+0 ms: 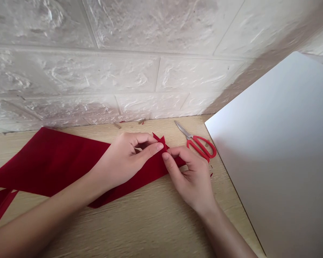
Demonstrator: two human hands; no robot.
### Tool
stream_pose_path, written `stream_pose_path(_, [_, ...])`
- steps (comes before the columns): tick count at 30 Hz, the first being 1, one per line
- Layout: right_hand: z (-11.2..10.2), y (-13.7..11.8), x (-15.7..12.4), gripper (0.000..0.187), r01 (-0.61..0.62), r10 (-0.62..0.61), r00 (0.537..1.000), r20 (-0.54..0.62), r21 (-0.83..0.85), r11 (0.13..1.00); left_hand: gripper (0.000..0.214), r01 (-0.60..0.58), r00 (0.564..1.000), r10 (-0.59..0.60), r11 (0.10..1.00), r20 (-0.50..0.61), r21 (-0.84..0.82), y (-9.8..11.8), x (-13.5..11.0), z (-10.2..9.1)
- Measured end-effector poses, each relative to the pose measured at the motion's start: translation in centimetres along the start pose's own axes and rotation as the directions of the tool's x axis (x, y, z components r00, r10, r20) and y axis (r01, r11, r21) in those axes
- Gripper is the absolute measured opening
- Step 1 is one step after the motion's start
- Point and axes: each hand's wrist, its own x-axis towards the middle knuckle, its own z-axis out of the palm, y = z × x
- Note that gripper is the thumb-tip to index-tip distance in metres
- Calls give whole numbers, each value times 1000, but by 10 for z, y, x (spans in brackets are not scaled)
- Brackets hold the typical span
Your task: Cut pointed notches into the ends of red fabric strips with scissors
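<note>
A long strip of dark red velvety fabric (67,157) lies folded across the table. My left hand (129,154) reaches over it and pinches a small pointed fold of the cloth between thumb and forefinger. Close beside it, my right hand (191,172) has its thumb and forefinger together on the same fold's lower edge. The fingertips of both hands almost meet there. Just beyond my right hand rest scissors (201,146) with red handles, their blades pointing to the back left. Part of the fabric is hidden under my left hand and forearm.
A white brick-patterned wall (123,71) rises behind the wooden table (140,229). On the right, a large pale panel (280,154) leans over the tabletop. Small scraps lie near the wall and the scissors. More red fabric (0,206) sits at the left edge.
</note>
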Motion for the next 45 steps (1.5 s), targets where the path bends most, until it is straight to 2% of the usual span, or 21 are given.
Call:
stream_pose_path(6, [0,1,-1,17,18,-19,1000,-13,-29,999,31,-32,999,33,998,-8,55,-3,-1,2])
stream_pose_path(14, [1,4,-2,18,16,-16,1000,-8,-14,1000,34,-12,1000,12,998,13,61,-3,-3,3])
stream_pose_path(20, [1,5,-4,20,34,-35,999,-11,-9,999,34,-70,997,69,995,20,73,-6,-1,5])
stream_pose_path(26, [2,6,-3,23,87,-87,996,4,-7,996,31,-115,990,122,988,-70,100,-14,-4,14])
stream_pose_path(31, [3,10,-1,24,112,-112,994,13,-1,994,22,-99,985,108,993,-134,70,-20,-6,19])
stream_pose_path(45, [3,13,-3,23,125,-125,992,22,4,992,25,-136,980,144,989,-138,62,-24,-3,21])
